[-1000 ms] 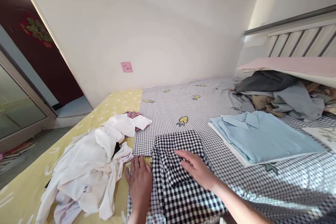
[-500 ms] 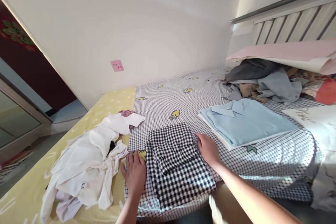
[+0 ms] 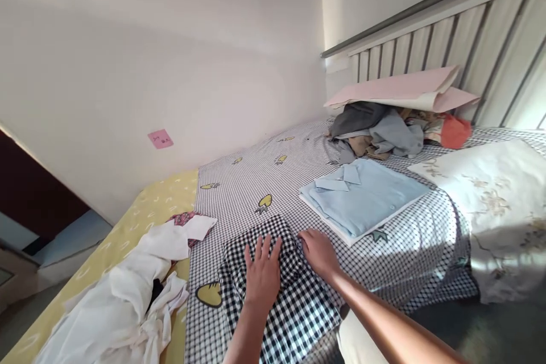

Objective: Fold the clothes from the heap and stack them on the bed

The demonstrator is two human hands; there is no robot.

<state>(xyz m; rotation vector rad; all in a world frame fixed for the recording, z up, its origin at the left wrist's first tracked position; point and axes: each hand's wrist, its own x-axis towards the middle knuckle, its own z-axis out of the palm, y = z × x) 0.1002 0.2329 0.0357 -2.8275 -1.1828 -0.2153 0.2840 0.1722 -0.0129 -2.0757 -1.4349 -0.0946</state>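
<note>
Here, left hand (image 3: 263,273) and right hand (image 3: 318,251) lie open, flat atop checked shirt (image 3: 294,308).

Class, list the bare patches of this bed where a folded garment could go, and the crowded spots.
Free: sheet between the wall, checked shirt and blue shirt; sheet between blue shirt and pillow. Crowded: white clothes heap, headboard pile.

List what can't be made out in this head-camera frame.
All in the head view.
Pink note: writing too small to read.
Checked garment: near end cut off by the bottom edge, middle covered by the left hand.
Right hand: its own back hides whether the fingers pinch the cloth.
White clothes: a dark item inside is mostly buried.
</note>
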